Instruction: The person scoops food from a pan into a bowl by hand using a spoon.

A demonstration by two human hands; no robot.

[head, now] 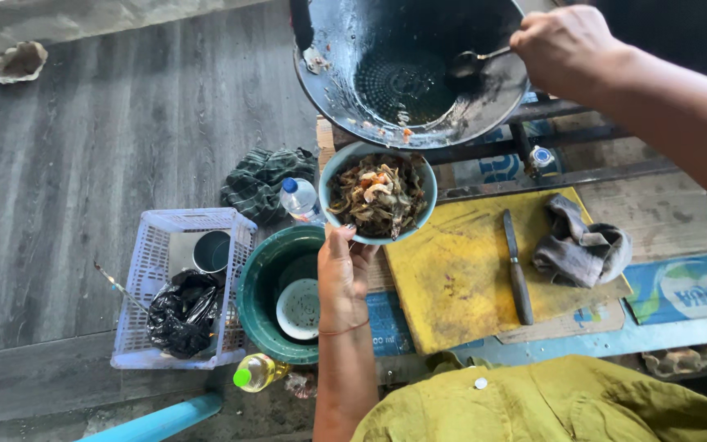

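I am working over a grey plank floor [83, 164], left hand [344, 274] clamping the bowl [378, 195], right hand [566, 45] gripping the spoon [472, 59] inside the tilted wok [337, 82].

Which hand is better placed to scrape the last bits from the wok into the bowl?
Right. The right hand already holds the spoon inside the tilted wok; the left hand is occupied holding the bowl under its rim.

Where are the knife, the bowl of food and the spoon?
knife [515, 266], head view, middle of the blade.
bowl of food [427, 192], head view, right rim.
spoon [465, 61], head view, its scoop.
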